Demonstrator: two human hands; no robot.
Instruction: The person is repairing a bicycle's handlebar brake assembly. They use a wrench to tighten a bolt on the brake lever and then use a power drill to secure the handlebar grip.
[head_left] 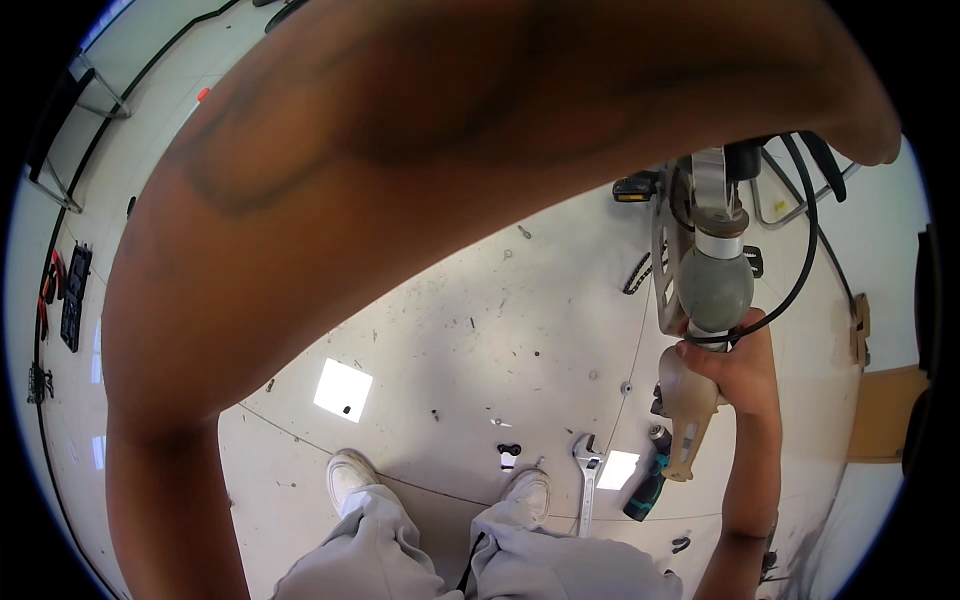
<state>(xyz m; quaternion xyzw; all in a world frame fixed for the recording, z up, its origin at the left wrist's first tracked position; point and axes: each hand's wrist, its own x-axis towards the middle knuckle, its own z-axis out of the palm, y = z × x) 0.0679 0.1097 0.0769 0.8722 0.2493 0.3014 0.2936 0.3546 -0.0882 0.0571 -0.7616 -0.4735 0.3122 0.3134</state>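
Note:
My left forearm crosses the upper part of the view. My left hand (pixel 862 128) is at the upper right, above a partly disassembled bicycle, and its fingers are hidden. My right hand (pixel 745 372) wraps around the bicycle frame (pixel 716 290), just below its grey, egg-shaped section. A pale, slotted frame arm (pixel 688 415) extends below that hand. From the top of the frame, a black cable (pixel 805 270) curves down to the grip. One pedal (pixel 633 188) shows left of the frame and another (pixel 754 262) right of it. A chain (pixel 638 274) hangs beside the frame.
On the pale tiled floor lie an adjustable wrench (pixel 588 465), a teal-and-black power screwdriver (pixel 648 480) and scattered small parts. My shoes are at the bottom. A black tool case (pixel 75 300) is at far left, below a chair (pixel 60 120). A cardboard box (pixel 885 415) stands at right.

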